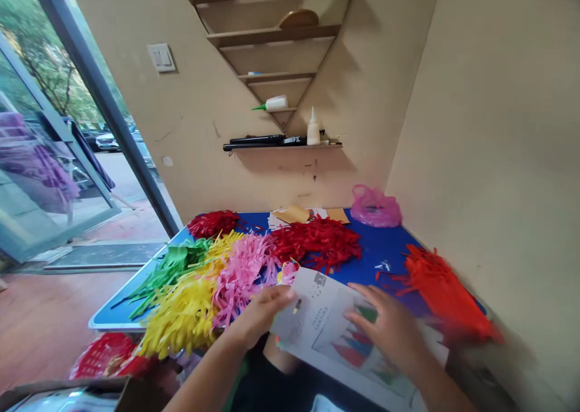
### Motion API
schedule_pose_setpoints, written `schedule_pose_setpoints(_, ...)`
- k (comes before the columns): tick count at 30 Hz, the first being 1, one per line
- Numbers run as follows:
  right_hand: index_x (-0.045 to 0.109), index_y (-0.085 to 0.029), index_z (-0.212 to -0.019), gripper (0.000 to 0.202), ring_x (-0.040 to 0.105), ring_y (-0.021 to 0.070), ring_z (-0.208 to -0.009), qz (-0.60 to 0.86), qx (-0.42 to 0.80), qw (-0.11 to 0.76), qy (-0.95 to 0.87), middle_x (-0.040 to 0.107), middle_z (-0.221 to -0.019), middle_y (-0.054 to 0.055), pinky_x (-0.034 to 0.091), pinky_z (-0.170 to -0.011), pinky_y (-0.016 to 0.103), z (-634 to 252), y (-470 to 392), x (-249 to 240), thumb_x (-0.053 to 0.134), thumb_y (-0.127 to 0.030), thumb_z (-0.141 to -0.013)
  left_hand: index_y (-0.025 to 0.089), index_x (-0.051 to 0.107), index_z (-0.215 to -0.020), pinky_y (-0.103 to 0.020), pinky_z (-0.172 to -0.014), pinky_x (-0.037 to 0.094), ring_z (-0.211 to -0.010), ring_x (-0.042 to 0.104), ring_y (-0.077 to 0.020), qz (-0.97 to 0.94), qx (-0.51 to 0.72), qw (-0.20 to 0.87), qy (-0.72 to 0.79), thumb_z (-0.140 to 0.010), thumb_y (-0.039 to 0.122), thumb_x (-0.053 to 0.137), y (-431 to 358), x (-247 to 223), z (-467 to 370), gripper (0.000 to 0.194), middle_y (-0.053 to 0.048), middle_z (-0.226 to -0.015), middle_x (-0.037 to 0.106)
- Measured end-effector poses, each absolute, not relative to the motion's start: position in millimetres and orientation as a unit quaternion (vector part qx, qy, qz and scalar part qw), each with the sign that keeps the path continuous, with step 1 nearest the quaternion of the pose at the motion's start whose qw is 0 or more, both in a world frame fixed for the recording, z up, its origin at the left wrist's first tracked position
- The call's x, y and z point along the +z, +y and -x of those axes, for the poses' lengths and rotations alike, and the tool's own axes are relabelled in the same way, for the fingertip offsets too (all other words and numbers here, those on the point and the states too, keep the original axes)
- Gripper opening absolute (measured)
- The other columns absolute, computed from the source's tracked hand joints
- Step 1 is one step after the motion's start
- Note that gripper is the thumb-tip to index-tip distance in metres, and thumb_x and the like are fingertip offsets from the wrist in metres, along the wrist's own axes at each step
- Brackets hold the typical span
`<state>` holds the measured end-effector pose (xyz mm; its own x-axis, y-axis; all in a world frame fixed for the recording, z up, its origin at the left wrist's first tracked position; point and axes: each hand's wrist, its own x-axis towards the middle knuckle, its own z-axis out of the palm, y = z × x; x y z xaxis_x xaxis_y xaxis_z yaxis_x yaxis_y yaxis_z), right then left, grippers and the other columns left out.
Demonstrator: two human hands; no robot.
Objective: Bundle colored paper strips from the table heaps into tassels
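A white printed sheet, with coloured pictures and some lettering, lies tilted over my lap at the near edge of the table. My left hand pinches its left edge, thumb on top and fingers partly hidden beneath. Across the right part of the sheet rests my right hand, its fingers stretched and apart over the print. Just behind the sheet's top left corner, a small bit of multicoloured fringe shows. Pink tissue fringe and yellow fringe lie close to my left hand.
On the blue table are green fringe, dark red fringe, orange-red fringe, brown card pieces and a pink plastic bag. A red basket stands below left. Wall shelves hang above.
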<state>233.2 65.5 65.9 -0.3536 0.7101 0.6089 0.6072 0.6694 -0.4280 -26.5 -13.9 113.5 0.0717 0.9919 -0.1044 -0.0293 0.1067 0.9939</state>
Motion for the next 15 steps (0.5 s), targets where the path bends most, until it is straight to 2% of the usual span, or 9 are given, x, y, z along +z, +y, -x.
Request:
schedule_pose_setpoints(3, 0.063, -0.024, -0.124, 0.041, 0.068, 0.0261, -0.08, 0.393, -0.035, 0.438, -0.808, 0.069, -0.096, 0.008, 0.057, -0.065, 0.037, -223.2, 51.4, 57.8, 0.06, -0.046, -0.09, 0.013, 0.07, -0.083, -0.03, -0.068, 0.052, -0.071, 0.067, -0.0201, -0.476, 0.458, 0.559, 0.502, -0.061, 0.052, 0.083, -15.6, 114.4, 20.9, 0.047, -0.005, -0.073, 0.073)
schedule_pose_setpoints(7, 0.06, -0.024, -0.126, 0.037, 0.06, 0.0312, -0.105, 0.3, -0.14, 0.508, -0.795, 0.064, -0.112, 0.012, 0.051, -0.087, 0.048, -196.4, 27.5, 60.2, 0.063, -0.033, -0.091, 0.013, 0.066, -0.079, -0.027, -0.058, 0.048, -0.058, 0.062, -0.0159, -0.443, 0.465, 0.575, 0.507, -0.059, 0.053, 0.083, -20.6, 118.0, 16.5, 0.047, -0.002, -0.064, 0.068)
schedule_pose_setpoints(9, 0.06, -0.023, -0.127, 0.036, 0.057, 0.029, -0.108, 0.235, -0.116, 0.498, -0.827, 0.064, -0.115, 0.011, 0.049, -0.091, 0.046, -181.4, 18.9, 64.5, 0.064, -0.03, -0.092, 0.014, 0.063, -0.075, -0.023, -0.053, 0.043, -0.051, 0.054, -0.0103, -0.454, 0.461, 0.57, 0.507, -0.063, 0.055, 0.08, -22.3, 122.3, 14.6, 0.047, 0.001, -0.061, 0.062)
schedule_pose_setpoints(12, 0.059, -0.018, -0.125, 0.033, 0.059, 0.0243, -0.098, 0.187, -0.036, 0.503, -0.843, 0.066, -0.107, 0.011, 0.052, -0.086, 0.041, -165.3, 15.0, 69.3, 0.06, -0.029, -0.095, 0.015, 0.056, -0.065, -0.019, -0.047, 0.029, -0.046, 0.038, -0.0047, -0.482, 0.463, 0.537, 0.515, -0.069, 0.063, 0.072, -24.6, 127.9, 11.9, 0.051, 0.006, -0.054, 0.048)
schedule_pose_setpoints(15, 0.063, -0.02, -0.116, 0.023, 0.061, 0.02, -0.086, 0.155, -0.001, 0.531, -0.833, 0.069, -0.095, 0.007, 0.053, -0.076, 0.035, -159.9, 16.5, 70.5, 0.061, -0.017, -0.093, 0.016, 0.053, -0.064, -0.02, -0.049, 0.028, -0.049, 0.038, -0.0059, -0.496, 0.452, 0.532, 0.516, -0.07, 0.064, 0.07, -26.7, 127.2, 11.2, 0.051, 0.006, -0.056, 0.047)
